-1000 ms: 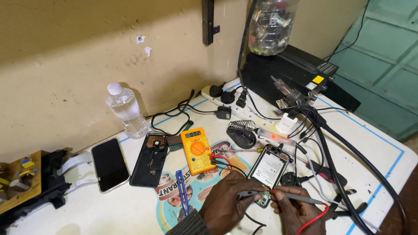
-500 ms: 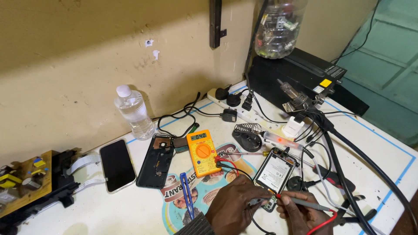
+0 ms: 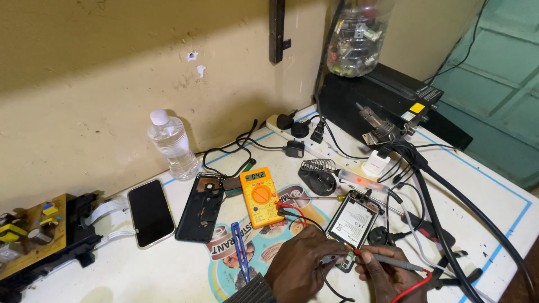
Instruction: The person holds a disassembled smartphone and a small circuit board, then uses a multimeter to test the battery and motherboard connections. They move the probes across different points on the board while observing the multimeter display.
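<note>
The opened phone (image 3: 352, 222) lay face-down near the lower middle of the white surface (image 3: 494, 191), its back cover off and its battery showing, tilted with its bottom end toward 7 o'clock. At that bottom end the two probe tips met on the small circuit board. The left hand (image 3: 300, 266) was curled tight around the black probe (image 3: 331, 259), pressing its tip to the board from 9 o'clock. The right hand (image 3: 387, 276) pinched the red probe (image 3: 390, 260) between thumb and fingers, the shaft running out toward 3 o'clock and its red lead curving off at the lower edge.

At 10 o'clock from the phone sat the yellow multimeter (image 3: 259, 196), its display lit and its leads trailing toward the hands. Blue tweezers (image 3: 240, 258) lay at 9 o'clock of the left hand. Farther toward 9 o'clock were a black phone back cover (image 3: 201, 207), then a second phone (image 3: 150, 212) with a dark screen, and a circuit board (image 3: 33, 233) at the far edge. A clear water bottle (image 3: 171, 145) stood by the wall at 11 o'clock. At 12 o'clock lay a soldering iron stand (image 3: 315, 175) and a white power strip (image 3: 311, 140), with a black box (image 3: 387, 101) and a jar (image 3: 357, 36) of parts upon it at 1 o'clock.
</note>
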